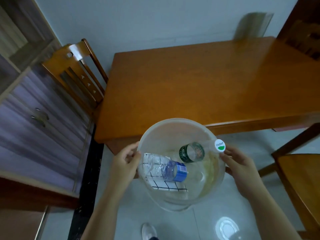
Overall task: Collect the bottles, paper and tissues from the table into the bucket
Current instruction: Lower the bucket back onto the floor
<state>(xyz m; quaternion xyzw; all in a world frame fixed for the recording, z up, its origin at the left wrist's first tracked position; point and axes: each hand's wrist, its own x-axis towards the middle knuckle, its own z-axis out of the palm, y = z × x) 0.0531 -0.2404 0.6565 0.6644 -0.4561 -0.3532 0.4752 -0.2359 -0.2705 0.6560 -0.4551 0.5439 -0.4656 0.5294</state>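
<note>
Both hands grip a clear plastic bucket [181,125] by its rim, holding it in the air just in front of the near edge of the wooden tabletop [199,80]. The left hand [125,163] clamps the bucket's left rim, thumb over the top edge and fingers curled against the outer wall; the right hand [240,168] clamps the right rim in the same way, so the two hands sit well apart with the bucket between them. Inside the bucket lies a crumpled clear bottle with a blue label [166,168], on its side, resting on a white sheet of paper with a dark grid pattern [166,185] that leans against the left wall. Farther back stands a second bottle with a dark green label [190,152], tilted, with its base facing the camera. A white cap with a green mark [220,144] shows at the right rim, just beside the right thumb. A wooden chair [78,70] stands at the tabletop's left end, a cabinet [31,101] farther left, and another chair seat [301,184] at the right. Below, on the pale tiled floor [173,222], the tip of a shoe [149,231] is visible.
</note>
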